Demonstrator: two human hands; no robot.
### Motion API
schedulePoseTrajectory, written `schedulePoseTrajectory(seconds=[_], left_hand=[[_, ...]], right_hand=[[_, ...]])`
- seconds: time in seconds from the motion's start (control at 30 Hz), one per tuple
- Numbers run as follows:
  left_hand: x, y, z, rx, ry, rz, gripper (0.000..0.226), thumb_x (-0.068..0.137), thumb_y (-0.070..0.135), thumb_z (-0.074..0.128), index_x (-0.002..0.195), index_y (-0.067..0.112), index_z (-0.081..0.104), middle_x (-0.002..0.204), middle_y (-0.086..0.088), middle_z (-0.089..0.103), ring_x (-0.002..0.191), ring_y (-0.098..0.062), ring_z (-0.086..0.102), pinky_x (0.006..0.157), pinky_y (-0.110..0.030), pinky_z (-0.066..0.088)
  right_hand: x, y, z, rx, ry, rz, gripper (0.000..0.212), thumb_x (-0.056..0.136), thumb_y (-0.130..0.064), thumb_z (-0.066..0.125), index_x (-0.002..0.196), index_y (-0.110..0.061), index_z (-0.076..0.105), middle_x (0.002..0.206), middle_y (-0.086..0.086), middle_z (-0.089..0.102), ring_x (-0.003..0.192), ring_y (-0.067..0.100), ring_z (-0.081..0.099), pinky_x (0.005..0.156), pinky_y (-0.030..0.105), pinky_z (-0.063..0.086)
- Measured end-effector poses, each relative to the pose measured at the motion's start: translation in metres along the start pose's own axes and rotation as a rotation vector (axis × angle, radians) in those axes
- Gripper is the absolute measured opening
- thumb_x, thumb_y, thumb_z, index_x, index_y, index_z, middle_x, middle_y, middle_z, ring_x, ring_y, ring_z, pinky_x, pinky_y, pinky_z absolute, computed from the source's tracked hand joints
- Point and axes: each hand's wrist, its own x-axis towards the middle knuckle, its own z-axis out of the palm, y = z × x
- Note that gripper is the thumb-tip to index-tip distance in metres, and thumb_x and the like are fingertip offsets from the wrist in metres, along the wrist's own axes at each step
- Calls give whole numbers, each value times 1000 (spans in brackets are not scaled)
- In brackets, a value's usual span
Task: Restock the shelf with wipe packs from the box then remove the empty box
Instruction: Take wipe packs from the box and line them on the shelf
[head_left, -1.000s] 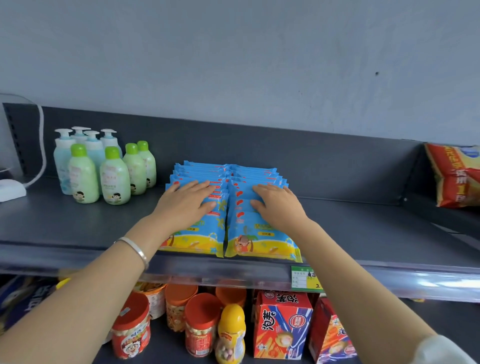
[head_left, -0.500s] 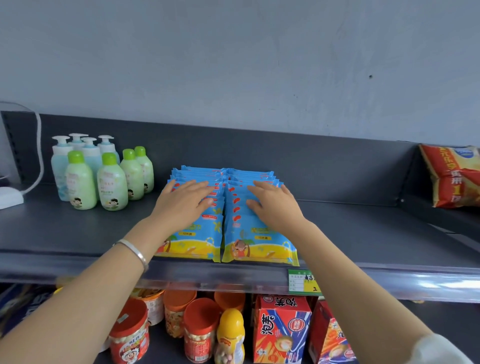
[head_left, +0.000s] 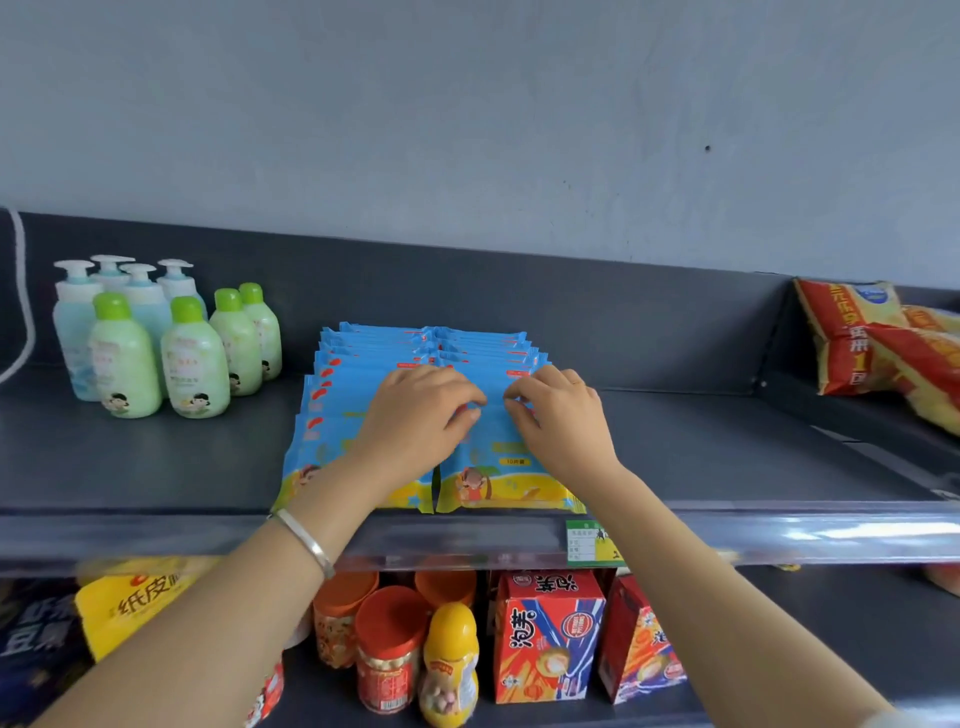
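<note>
The blue-and-yellow plastic wipe packs (head_left: 384, 343) lie on the dark grey metal shelf (head_left: 156, 467) in two shingled rows side by side. Both rows run lengthwise from the front lip straight back toward the rear panel. My left hand (head_left: 415, 415) rests on the left row (head_left: 332, 415) and my right hand (head_left: 563, 421) on the right row (head_left: 514, 467), so each hand is nearer its own row. The seam where the rows touch runs away from me between my two sets of fingertips. The fingers of both hands are bent with the tips down at that seam; I cannot tell whether they pinch a pack edge or only press on the wrappers. Any squaring-up, I judge, turns on that seam: pushing along it toward the back, or nudging each row inward across it. The front packs sit just at the shelf lip, above the green price label (head_left: 589, 543). The box is not in view, so I cannot say which way it lies from either hand.
</note>
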Motion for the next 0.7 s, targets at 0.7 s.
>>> schedulePoseTrajectory(seconds=[0.7], left_hand=[[12,235,88,-128,6,441,17,81,24,56,87,23,72,88,6,71,85,-22,66,73,-38,49]], right_hand=[[-178,197,-147,-206,-89,230,20,89,-21,57,104,-14,68,104,7,63,99,35,54,78,44,48]])
